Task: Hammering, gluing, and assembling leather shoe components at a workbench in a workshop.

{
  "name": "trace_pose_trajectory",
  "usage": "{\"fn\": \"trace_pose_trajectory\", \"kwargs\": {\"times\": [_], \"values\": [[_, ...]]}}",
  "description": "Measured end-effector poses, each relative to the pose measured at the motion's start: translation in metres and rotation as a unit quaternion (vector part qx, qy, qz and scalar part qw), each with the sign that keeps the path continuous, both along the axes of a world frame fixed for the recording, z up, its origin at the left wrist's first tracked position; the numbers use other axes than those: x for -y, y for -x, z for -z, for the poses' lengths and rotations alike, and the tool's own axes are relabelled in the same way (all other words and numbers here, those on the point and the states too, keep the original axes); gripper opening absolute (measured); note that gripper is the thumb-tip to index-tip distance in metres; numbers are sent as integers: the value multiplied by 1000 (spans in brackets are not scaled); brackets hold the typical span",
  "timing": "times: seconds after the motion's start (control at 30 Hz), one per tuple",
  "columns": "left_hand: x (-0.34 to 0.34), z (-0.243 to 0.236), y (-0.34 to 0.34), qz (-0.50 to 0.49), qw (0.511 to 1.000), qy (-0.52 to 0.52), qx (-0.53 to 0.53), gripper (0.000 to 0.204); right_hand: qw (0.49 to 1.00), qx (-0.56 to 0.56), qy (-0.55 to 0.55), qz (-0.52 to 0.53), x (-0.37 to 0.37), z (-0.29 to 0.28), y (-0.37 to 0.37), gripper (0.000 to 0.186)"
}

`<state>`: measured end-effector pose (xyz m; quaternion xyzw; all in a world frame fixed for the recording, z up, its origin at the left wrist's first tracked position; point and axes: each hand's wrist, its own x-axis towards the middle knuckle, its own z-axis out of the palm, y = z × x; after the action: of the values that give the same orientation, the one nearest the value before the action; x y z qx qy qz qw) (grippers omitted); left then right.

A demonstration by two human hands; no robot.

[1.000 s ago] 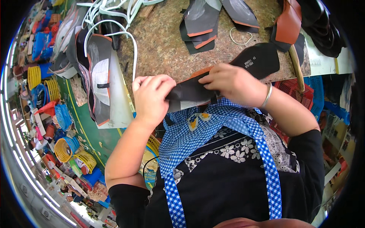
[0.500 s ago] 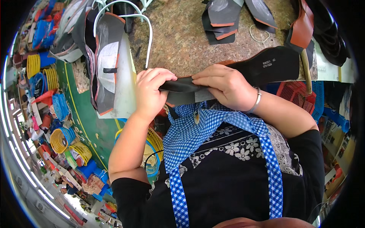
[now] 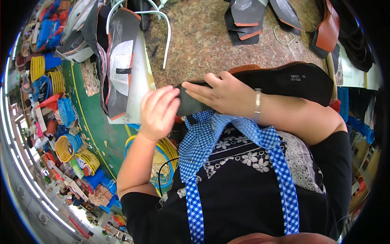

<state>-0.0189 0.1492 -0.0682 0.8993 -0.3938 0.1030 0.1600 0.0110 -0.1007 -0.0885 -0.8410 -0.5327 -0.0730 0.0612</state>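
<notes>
A long black leather shoe-upper piece [image 3: 280,81], with brown leather along its far edge, stretches along the near edge of the table. My right hand [image 3: 229,95] lies over its left part, fingers stretched toward the left end and thumb hidden. At that left end is my left hand [image 3: 158,112], its fingers straight and slightly smeared by motion. Its fingertips come near the leather's tip; whether they touch it I cannot tell. The piece's lower edge meets the blue checked apron [image 3: 203,142] at my front.
Grey upper pieces with orange edges [image 3: 122,61] lie at the left by a pale curved rack [image 3: 167,40]. More cut pieces [image 3: 245,16] rest at the far side, near a loop of cord [image 3: 284,36]. Brown leather [image 3: 328,24] lies at right. A basket [image 3: 164,162] stands below.
The leather was folded up between both hands; now it lies flatter. My left hand has drawn back from its end, and my right hand has shifted left and flattened over it.
</notes>
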Motion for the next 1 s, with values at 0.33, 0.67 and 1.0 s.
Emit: {"fn": "trace_pose_trajectory", "kwargs": {"times": [0.33,0.67,1.0], "values": [[64,2,29,-98,990,15,-102,57,985,-158,-67,17,97,-44,15,53],[138,-23,-16,40,988,13,-149,31,957,-165,-216,96,112,-27,4,30],[138,-25,-37,45,959,58,-274,35,902,-307,-291,87,134,-13,-7,31]]}}
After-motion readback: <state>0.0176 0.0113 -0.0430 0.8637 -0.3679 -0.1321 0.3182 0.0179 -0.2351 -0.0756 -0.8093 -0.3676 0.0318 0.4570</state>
